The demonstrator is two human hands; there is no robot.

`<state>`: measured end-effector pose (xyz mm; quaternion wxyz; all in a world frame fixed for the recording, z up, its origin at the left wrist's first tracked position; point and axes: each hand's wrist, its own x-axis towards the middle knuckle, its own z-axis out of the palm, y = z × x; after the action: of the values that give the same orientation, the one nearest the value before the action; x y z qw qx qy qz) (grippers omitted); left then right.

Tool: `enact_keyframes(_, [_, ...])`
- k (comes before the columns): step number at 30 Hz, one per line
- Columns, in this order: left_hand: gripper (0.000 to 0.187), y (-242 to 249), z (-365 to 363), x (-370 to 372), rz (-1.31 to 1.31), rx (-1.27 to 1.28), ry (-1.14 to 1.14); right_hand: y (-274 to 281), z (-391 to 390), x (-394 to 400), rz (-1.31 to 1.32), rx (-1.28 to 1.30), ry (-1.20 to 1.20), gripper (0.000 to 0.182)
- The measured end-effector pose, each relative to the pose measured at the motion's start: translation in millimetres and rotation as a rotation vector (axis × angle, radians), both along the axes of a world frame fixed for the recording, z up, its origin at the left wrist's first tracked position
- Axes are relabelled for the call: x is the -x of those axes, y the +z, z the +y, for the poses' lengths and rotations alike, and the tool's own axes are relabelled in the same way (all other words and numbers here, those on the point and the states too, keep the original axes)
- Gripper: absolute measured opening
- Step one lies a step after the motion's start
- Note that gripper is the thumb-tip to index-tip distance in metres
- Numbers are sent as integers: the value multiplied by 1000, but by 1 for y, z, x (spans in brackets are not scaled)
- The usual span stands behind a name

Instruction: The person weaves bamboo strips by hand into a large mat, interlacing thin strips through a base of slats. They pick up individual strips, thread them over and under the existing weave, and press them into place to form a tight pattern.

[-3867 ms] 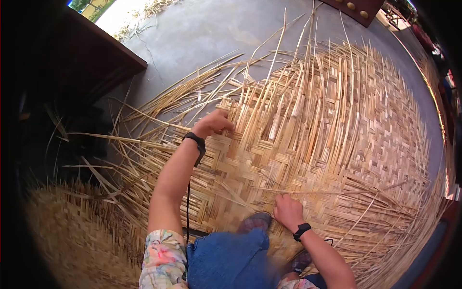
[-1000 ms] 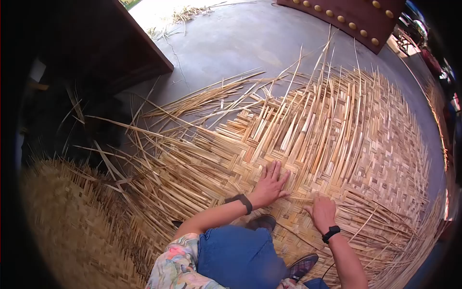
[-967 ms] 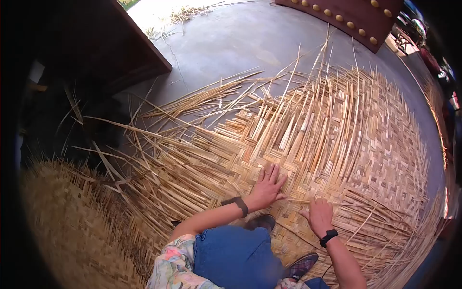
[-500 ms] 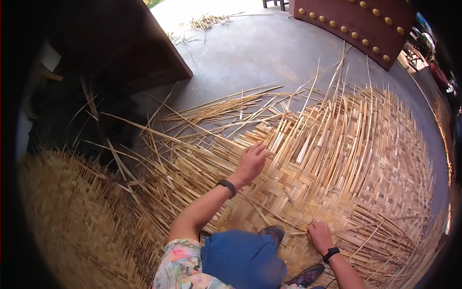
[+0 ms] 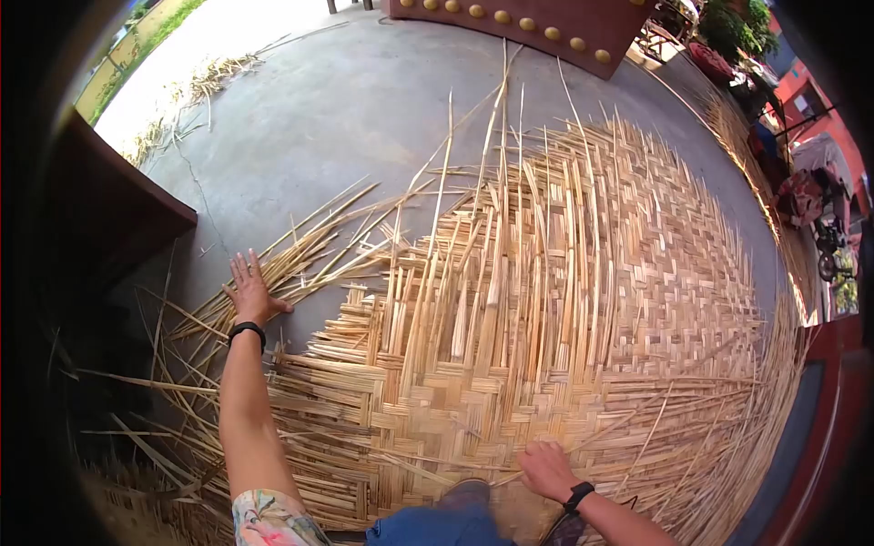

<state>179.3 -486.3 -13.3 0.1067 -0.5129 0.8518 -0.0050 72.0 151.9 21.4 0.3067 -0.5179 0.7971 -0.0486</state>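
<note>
A large mat [image 5: 687, 264] of flattened reed strips, woven in a zigzag pattern, spreads over the floor before me. Its left and near parts still show long strips sticking out past the weave. My left hand [image 5: 251, 296] reaches forward, fingers spread, over a pile of loose reed strips [image 5: 309, 244] beside the mat's left edge. Close to my feet, my right hand [image 5: 548, 470] rests low on the mat with its fingers curled. A thin reed strip [image 5: 608, 431] runs up to that hand and seems pinched in it; the fingertips are partly hidden.
A dark door panel [image 5: 137, 196] stands at the left, and a maroon one with brass studs [image 5: 510, 23] at the far side. Straw scraps [image 5: 214, 77] lie by the bright doorway. My shoe [image 5: 466, 492] is on the mat.
My left hand has moved from above the mat out to the loose strips, its fingers spreading. My right hand stays low on the mat, still curled. The view has swung.
</note>
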Motion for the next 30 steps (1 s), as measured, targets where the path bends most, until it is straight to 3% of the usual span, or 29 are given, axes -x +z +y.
enact_keyframes(1, [163,-7,-12,2,-6,-4,3,0,-5,5,-23,-24,-7,19])
enact_keyframes(3, [136,-38,-33,-12,134,-23,-5,-5,-7,10,-48,-47,-5,19])
enact_keyframes(6, [83,-101,-70,-39,283,43,33,-2,-5,17,-37,-37,32,18])
enact_keyframes(7, [35,-87,-36,-30,317,253,-86,-3,1,11,-7,-8,42,18])
enact_keyframes(8, [31,-90,-23,-23,296,297,-74,-5,5,5,16,17,54,19])
enact_keyframes(11, [25,-81,-2,19,239,265,-134,-16,15,-10,184,54,87,16])
enact_keyframes(15, [34,-70,-6,80,202,113,-422,-15,19,-12,99,72,61,14])
enact_keyframes(16, [46,-47,3,97,112,-12,-334,-14,19,-7,34,48,40,14])
enact_keyframes(18, [89,-24,14,111,187,47,-308,5,16,3,-124,141,-45,13])
enact_keyframes(19, [90,-8,14,121,305,17,-311,1,21,5,-181,166,-81,15])
enact_keyframes(20, [81,12,36,125,481,83,-388,33,9,16,-291,4,-163,18])
enact_keyframes(22, [67,80,110,123,746,55,-657,39,13,16,-250,99,-122,21])
enact_keyframes(23, [66,99,136,118,769,-18,-744,52,11,17,-245,96,-112,20])
enact_keyframes(24, [53,121,170,118,841,78,-820,70,5,17,-243,94,-98,21])
enact_keyframes(26, [54,173,230,105,862,-1,-966,106,1,20,-332,308,-187,22])
enact_keyframes(27, [51,190,245,102,928,-31,-975,124,6,24,-374,414,-223,23])
enact_keyframes(29, [56,218,264,86,1010,-84,-999,172,20,51,-178,378,-249,21])
enact_keyframes(30, [37,237,282,87,1159,111,-971,195,25,63,-108,374,-263,20])
